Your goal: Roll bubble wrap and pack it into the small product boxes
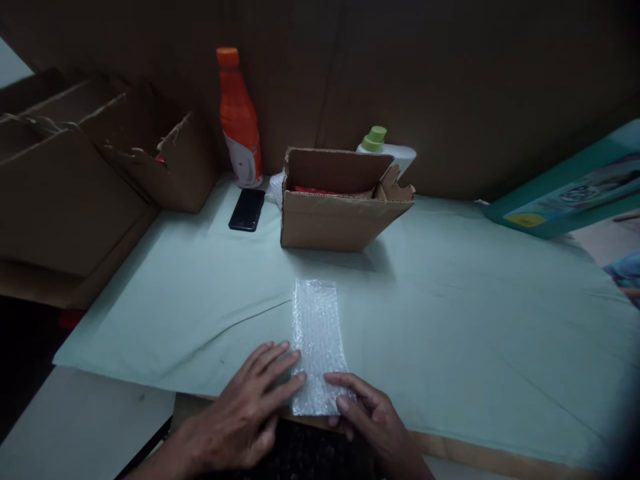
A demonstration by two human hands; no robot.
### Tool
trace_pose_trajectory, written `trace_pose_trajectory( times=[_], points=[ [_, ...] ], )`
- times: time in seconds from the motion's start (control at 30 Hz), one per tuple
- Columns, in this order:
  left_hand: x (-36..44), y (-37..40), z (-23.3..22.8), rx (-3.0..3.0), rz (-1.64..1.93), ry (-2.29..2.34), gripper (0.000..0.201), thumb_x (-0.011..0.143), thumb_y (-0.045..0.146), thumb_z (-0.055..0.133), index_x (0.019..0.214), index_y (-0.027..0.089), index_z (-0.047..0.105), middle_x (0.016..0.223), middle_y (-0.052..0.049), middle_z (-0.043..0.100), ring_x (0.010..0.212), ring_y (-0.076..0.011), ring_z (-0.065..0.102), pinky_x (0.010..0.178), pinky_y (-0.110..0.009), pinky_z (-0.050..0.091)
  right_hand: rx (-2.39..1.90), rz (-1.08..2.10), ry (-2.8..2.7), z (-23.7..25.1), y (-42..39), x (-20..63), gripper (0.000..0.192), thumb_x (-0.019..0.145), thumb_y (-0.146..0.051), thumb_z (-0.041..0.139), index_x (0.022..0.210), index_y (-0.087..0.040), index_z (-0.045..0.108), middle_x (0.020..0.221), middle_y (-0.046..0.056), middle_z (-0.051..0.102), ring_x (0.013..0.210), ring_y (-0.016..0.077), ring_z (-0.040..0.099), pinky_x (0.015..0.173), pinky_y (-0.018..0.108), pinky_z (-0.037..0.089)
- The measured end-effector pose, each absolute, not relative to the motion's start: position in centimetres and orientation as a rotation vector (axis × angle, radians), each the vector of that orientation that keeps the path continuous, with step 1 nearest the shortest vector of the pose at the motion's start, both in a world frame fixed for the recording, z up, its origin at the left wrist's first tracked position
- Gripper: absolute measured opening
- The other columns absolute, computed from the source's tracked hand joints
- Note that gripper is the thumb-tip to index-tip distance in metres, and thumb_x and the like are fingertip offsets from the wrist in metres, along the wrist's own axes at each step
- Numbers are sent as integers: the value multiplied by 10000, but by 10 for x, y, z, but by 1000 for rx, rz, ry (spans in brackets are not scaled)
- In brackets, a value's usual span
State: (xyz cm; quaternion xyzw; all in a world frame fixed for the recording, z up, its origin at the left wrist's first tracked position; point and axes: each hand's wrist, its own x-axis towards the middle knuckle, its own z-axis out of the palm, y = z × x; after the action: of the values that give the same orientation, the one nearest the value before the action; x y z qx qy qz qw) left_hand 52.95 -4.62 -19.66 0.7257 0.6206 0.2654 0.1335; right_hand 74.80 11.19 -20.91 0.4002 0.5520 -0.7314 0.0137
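A strip of clear bubble wrap [316, 327] lies flat on the cloth, its near end at the table's front edge. My left hand [250, 403] rests at the strip's left side, fingers stretched out and fingertips touching its edge. At the lower right corner, my right hand [373, 417] has its fingers curled, with the thumb and index finger over the wrap and other fingers below the edge. That corner appears gripped between them.
A pale green cloth [465, 320] covers the table. Behind the wrap stands an open cardboard box [325, 223] with something red inside. Around it are a phone [247, 210], an orange bottle [239, 120] and a green-capped white bottle [395, 155]. Cardboard bins [55, 200] stand left, a teal package [565, 183] right.
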Motion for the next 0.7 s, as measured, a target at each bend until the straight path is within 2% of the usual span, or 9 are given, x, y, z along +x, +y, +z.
trace_pose_trajectory(
  times=[0.13, 0.23, 0.3, 0.37, 0.47, 0.53, 0.6, 0.67, 0.7],
  points=[
    [554, -37, -221, 2006, 1066, 1781, 553, 824, 18, 502, 1353, 180, 516, 1212, -124, 703, 1237, -292, 576, 993, -493, 504, 1097, -2412, 1696, -208, 110, 748, 606, 851, -635, 641, 1245, -175, 634, 714, 31, 702, 540, 122, 572, 549, 258, 447],
    [550, -22, -225, 1595, 1248, 1852, 385, 918, 114, 509, 1288, 197, 575, 1079, -100, 732, 999, -219, 670, 859, -374, 549, 1180, -2369, 2038, -201, 111, 755, 598, 901, -528, 634, 1399, -223, 509, 798, 13, 685, 566, 123, 593, 530, 254, 466],
    [545, -14, -220, 1323, 1186, 1916, 421, 936, 200, 531, 1357, 196, 546, 1005, -81, 726, 868, -187, 669, 762, -320, 542, 1292, -2069, 2577, -194, 112, 758, 501, 936, -356, 632, 1408, -258, 497, 790, -10, 664, 624, 130, 617, 596, 262, 509],
    [541, -6, -214, 1159, 1079, 1947, 534, 919, 240, 549, 1445, 185, 474, 810, -13, 676, 692, -152, 610, 640, -272, 489, 1096, -1609, 3115, -189, 112, 753, 408, 933, -214, 615, 1335, -264, 562, 841, 9, 694, 749, 161, 661, 714, 302, 548],
    [539, 6, -212, 1064, 1004, 1954, 627, 886, 228, 565, 1492, 173, 415, 618, 80, 505, 531, -110, 465, 537, -226, 374, 526, -941, 3456, -192, 114, 733, 394, 904, -155, 595, 1290, -233, 603, 1169, 99, 715, 1080, 269, 655, 883, 430, 541],
    [540, 11, -214, 1068, 993, 1958, 621, 886, 217, 558, 1488, 166, 414, 602, 89, 483, 514, -105, 453, 533, -222, 374, 396, -614, 3458, -201, 117, 718, 402, 901, -131, 562, 1296, -195, 609, 1315, 130, 664, 1230, 321, 582, 938, 489, 507],
    [541, 10, -217, 1160, 1051, 2014, 593, 898, 224, 559, 1473, 165, 427, 696, 43, 586, 590, -127, 540, 592, -248, 452, 383, -453, 3445, -210, 121, 708, 386, 912, -100, 530, 1278, -179, 624, 1335, 129, 659, 1251, 325, 565, 943, 493, 492],
    [543, 1, -217, 1370, 1172, 2116, 578, 906, 240, 586, 1461, 183, 435, 981, -67, 684, 854, -192, 644, 770, -334, 535, 354, -420, 3454, -214, 125, 703, 356, 929, -87, 516, 1250, -178, 641, 1292, 119, 687, 1205, 305, 590, 936, 475, 485],
    [545, -5, -216, 1499, 1227, 2160, 583, 904, 238, 604, 1460, 196, 434, 1159, -118, 661, 1030, -232, 634, 884, -390, 531, 330, -435, 3452, -213, 127, 702, 345, 938, -86, 508, 1240, -175, 647, 1261, 118, 701, 1171, 294, 606, 928, 465, 485]
  ],
)
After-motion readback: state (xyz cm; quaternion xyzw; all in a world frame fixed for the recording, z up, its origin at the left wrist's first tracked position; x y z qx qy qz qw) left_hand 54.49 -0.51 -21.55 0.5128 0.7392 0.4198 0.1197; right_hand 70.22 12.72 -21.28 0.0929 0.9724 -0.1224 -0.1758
